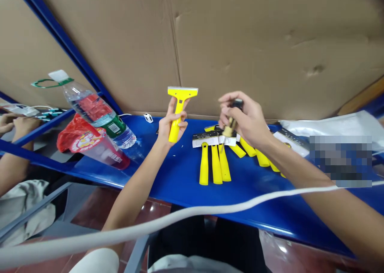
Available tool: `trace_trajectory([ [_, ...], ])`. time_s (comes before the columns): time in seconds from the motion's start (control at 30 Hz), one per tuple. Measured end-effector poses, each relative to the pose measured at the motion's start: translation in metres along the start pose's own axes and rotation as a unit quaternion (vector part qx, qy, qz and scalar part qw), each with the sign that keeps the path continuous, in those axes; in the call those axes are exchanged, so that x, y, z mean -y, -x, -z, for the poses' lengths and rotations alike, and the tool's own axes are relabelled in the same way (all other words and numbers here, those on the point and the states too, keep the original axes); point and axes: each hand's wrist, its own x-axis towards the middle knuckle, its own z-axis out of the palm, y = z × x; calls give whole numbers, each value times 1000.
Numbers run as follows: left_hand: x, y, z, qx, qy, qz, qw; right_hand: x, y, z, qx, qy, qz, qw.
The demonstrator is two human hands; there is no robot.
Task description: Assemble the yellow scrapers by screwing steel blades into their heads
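My left hand [167, 129] is wrapped round the handle of a yellow scraper [183, 93], held upright above the blue table with its wide head at the top. A strip of lighter edge runs along that head, and two small holes show in it. To the right, my right hand [252, 119] grips a screwdriver [229, 130] with a black and amber handle. Its thin shaft points down and is blurred. Below it lie several yellow scraper handles [204, 167], some partly covered by black-and-white printed cards [205, 139].
A large water bottle [99, 107] and a red-and-clear plastic cup [102, 145] stand left on the blue table [180, 177]. White plastic wrap [327, 125] lies right. A white cable [210, 211] crosses in front. Another person's hands [22, 125] are at far left; cardboard [225, 37] stands behind.
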Motion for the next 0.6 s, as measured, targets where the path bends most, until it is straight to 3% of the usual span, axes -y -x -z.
trace_trajectory([
  [0.07, -4, -6, 5, -21, 6, -20, 1000, 1, -19, -14, 71, 40, -12, 997],
  [0.17, -9, -14, 16, -48, -9, -50, 998, 3, -41, -35, 160, 198, 15, 967],
  [0.3, -13, -23, 33, -62, -47, -92, 993, 10, -56, -58, 321, 344, 50, 881],
  [0.37, -15, -25, 40, -54, -55, -95, 993, 11, -60, -64, 371, 375, 62, 848],
  [0.43, -17, -26, 45, -54, -57, -91, 993, 8, -60, -67, 388, 374, 69, 840],
  [0.6, -20, -24, 47, -70, -98, -74, 990, -12, -53, -61, 393, 322, 60, 859],
])
